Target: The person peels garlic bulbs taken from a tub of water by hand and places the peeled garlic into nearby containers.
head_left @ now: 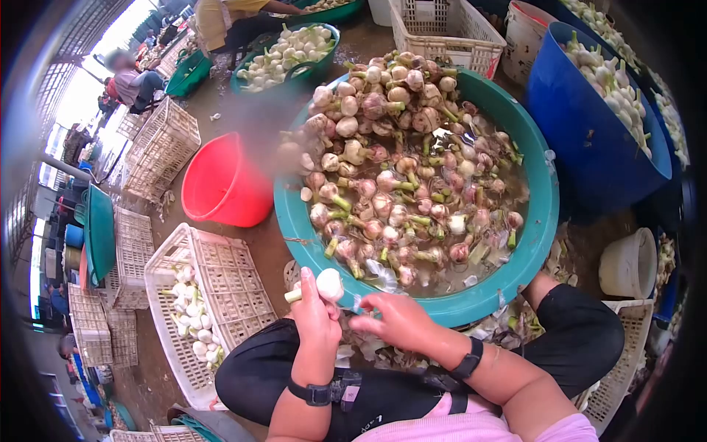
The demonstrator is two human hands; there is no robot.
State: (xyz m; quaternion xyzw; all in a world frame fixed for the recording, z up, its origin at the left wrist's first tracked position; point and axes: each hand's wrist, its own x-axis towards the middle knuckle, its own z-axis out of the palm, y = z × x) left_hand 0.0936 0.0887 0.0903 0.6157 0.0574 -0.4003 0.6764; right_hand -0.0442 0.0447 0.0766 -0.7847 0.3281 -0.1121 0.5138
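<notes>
My left hand (317, 313) is closed on a white peeled garlic bulb (330, 284), its green stem pointing left. Just to the right, my right hand (390, 318) has curled fingers near the bulb, with a thin pale scrap at the fingertips. Both hands are over my lap, at the near rim of a big green tub (545, 236). Unpeeled, purplish garlic bulbs (383, 202) with cut stems fill the tub, heaped at its far side and lying in murky water nearer me.
A white crate (173, 335) with peeled garlic stands at the left, a red bucket (228, 180) beyond it. Tall blue tub (589, 125) and white bucket (628, 264) stand right. Seated people (136, 82) are in the background. Peelings litter the floor.
</notes>
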